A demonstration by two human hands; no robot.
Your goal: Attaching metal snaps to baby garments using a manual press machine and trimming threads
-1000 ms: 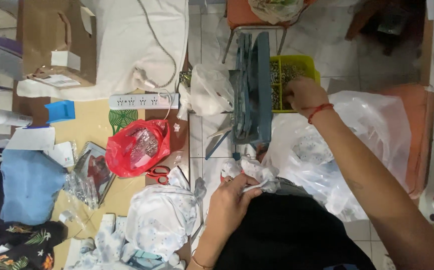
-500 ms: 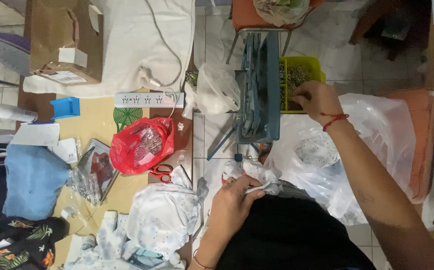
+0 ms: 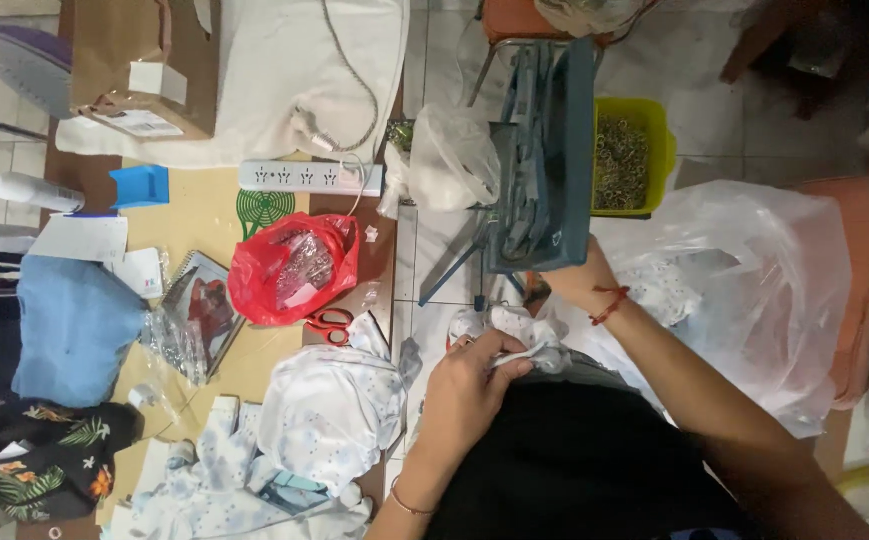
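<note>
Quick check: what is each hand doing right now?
Left hand: closed on the white cloth.
Right hand: against the blue-grey rack; grip cannot be told.

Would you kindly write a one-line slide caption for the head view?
Left hand clutches white cloth while right hand reaches under a grey-blue rack, beside a yellow bin.

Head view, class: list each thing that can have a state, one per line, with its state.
left hand: closed on the white cloth
white cloth: bunched, held
right hand: against the grey rack's lower edge
grey rack: full of flat pieces
yellow bin: open, filled with small metal parts
red bag: open
scissors: lying flat
</note>
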